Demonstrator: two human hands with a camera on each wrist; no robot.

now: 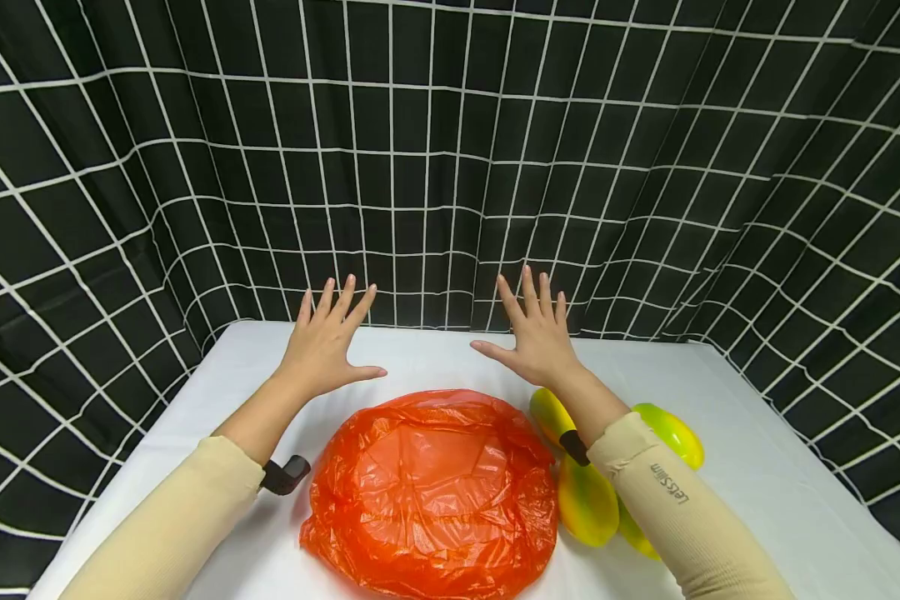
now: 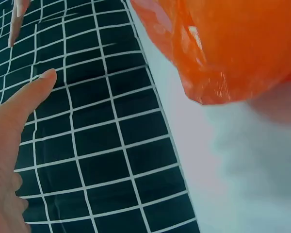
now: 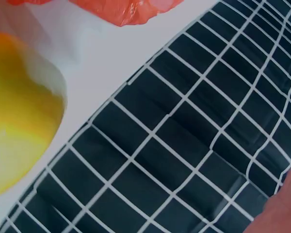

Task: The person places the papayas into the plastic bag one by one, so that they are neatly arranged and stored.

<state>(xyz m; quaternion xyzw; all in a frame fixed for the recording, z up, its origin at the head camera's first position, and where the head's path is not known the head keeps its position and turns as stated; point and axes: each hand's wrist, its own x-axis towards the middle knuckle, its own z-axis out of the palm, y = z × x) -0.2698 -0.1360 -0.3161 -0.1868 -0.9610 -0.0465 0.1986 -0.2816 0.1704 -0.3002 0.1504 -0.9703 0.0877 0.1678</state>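
A crumpled orange plastic bag lies on the white table near its front; it also shows in the left wrist view and the right wrist view. Beside it on the right lie several yellow-green mangoes, partly hidden under my right forearm; one mango fills the left of the right wrist view. My left hand hovers over the table behind the bag, fingers spread, holding nothing. My right hand does the same, behind the mangoes.
A black curtain with a white grid closes in the table at the back and on both sides. Bare white table lies beyond the bag, under the hands.
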